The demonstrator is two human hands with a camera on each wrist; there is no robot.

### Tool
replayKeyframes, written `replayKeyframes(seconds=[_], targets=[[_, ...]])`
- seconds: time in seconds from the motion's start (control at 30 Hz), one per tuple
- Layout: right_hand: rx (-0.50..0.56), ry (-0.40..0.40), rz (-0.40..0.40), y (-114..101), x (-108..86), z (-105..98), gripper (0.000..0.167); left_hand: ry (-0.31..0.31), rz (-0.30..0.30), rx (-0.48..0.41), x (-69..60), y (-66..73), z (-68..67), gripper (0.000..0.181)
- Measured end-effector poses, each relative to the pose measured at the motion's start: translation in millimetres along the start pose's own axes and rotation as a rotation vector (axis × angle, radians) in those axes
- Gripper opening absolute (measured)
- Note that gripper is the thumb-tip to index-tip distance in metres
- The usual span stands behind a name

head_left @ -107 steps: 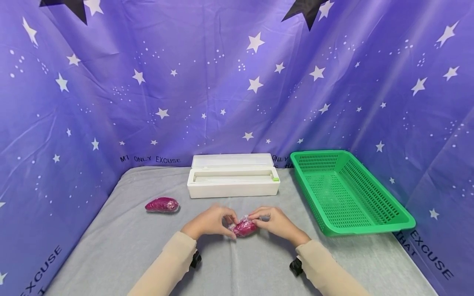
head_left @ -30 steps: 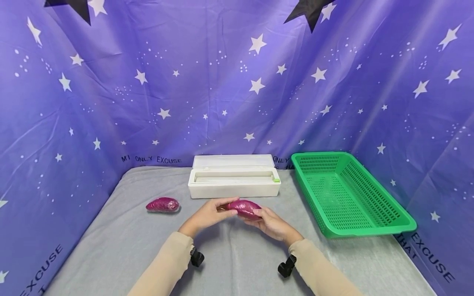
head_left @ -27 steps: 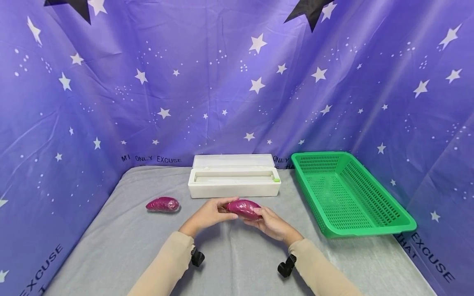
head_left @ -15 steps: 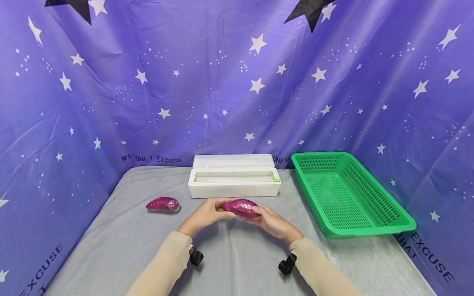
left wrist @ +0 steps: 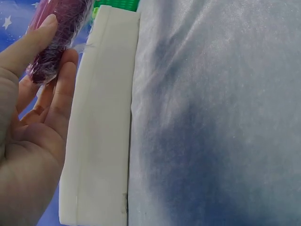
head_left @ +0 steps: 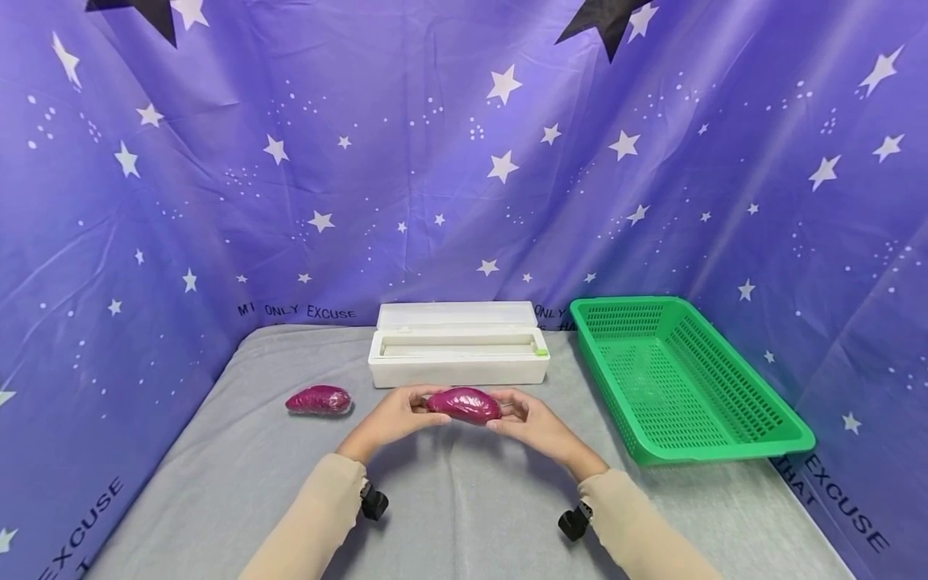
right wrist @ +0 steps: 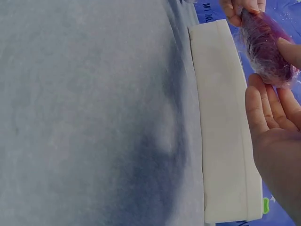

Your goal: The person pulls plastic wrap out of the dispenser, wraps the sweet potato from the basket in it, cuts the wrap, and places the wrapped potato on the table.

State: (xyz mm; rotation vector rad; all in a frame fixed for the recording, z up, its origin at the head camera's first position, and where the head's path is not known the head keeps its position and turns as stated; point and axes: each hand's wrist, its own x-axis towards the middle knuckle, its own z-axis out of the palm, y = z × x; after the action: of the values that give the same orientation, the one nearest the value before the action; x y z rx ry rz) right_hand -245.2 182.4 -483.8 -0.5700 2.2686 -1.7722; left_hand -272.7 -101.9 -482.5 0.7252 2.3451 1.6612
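Note:
A purple sweet potato (head_left: 465, 404) wrapped in clear cling film is held above the table, just in front of the white box. My left hand (head_left: 400, 414) grips its left end between thumb and fingers. At the other end, my right hand (head_left: 535, 423) pinches it the same way. Wrinkled film shows on its underside in both wrist views, where the left hand (left wrist: 37, 117) and right hand (right wrist: 277, 127) hold it. A second film-wrapped sweet potato (head_left: 319, 400) lies on the table to the left.
Behind the hands stands a white cling film dispenser (head_left: 459, 373), its lid raised, with a green slider (head_left: 540, 352) at its right end. A green plastic basket (head_left: 725, 451) sits at the right. Grey cloth (head_left: 464, 524) covers the table; a starry purple curtain surrounds it.
Earlier, the sweet potato was low at the table with both hands on its film. It was then raised and, lately, shifted slightly left, while my right hand changed its hold to the right end.

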Motion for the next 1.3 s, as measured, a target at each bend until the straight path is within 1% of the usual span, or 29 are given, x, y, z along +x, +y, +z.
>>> replayKeyframes(seconds=[0.2, 0.37, 0.53, 0.83, 0.97, 1.17, 1.2, 1.3], targets=[[-0.008, 0.020, -0.009, 1, 5.5, 7, 0.053, 0.011, -0.041, -0.052, -8.0, 2.6, -9.3, 0.062], [0.014, 0.024, -0.010, 0, 13.7, 18, 0.054, 0.025, -0.071, -0.070, -15.6, 1.8, -21.2, 0.053], [-0.002, 0.017, -0.040, -3, 25.1, 33, 0.051, 0.055, -0.108, -0.032, -24.6, -4.9, -36.5, 0.050], [-0.035, -0.044, -0.072, -12, 45.6, 67, 0.047, 0.133, -0.160, 0.032, -52.5, -12.1, -68.6, 0.050], [-0.037, -0.046, -0.079, -15, 52.7, 85, 0.046, 0.157, -0.154, 0.033, -64.6, -17.1, -81.8, 0.048], [-0.035, -0.014, -0.093, -18, 61.6, 114, 0.044, 0.190, -0.107, 0.035, -82.9, -25.4, -99.0, 0.046], [-0.038, -0.007, -0.091, -19, 63.0, 119, 0.044, 0.197, -0.105, 0.032, -86.2, -26.4, -101.6, 0.046], [-0.034, 0.018, -0.092, -20, 67.3, 133, 0.044, 0.223, -0.127, 0.043, -96.2, -29.6, -108.8, 0.047]])
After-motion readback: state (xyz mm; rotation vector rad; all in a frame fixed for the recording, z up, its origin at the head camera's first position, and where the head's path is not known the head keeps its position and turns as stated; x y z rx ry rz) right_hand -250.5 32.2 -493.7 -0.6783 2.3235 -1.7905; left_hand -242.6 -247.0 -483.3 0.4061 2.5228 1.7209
